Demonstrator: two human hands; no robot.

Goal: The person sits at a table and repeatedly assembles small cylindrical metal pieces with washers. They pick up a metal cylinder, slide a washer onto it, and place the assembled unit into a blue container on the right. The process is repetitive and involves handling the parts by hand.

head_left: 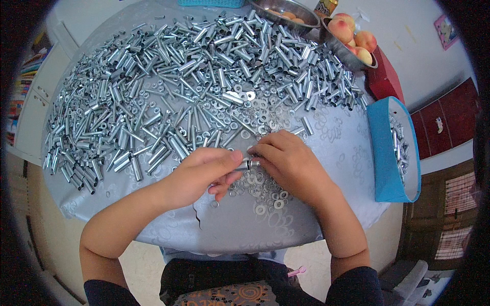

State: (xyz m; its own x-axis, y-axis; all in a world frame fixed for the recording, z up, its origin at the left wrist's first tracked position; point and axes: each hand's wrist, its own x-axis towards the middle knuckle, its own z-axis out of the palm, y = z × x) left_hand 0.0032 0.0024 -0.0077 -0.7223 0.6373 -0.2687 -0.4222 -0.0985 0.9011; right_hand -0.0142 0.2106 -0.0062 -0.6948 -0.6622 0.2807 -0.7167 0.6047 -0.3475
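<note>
Over the near middle of the table, my left hand (201, 171) is closed around a short silver metal sleeve (244, 167), thumb on top. Most of the sleeve is hidden by the fingers. My right hand (288, 160) pinches a small metal piece (256, 163) at the sleeve's right end; it looks like a nut or washer, though the fingers cover part of it. Beneath both hands lie scattered flat washers and rings (261, 191). A wide heap of metal sleeves, bolts and nuts (168, 137) spreads beyond and to the left of my hands.
At the right edge stands a blue fabric box (380, 153) with metal parts inside. Farther back are a metal bowl (375, 65) of peaches, a red box (385, 76), a metal bowl (319, 21) with round brownish things, and a drink can (325, 7). A pale patterned cloth (339, 168) covers the table.
</note>
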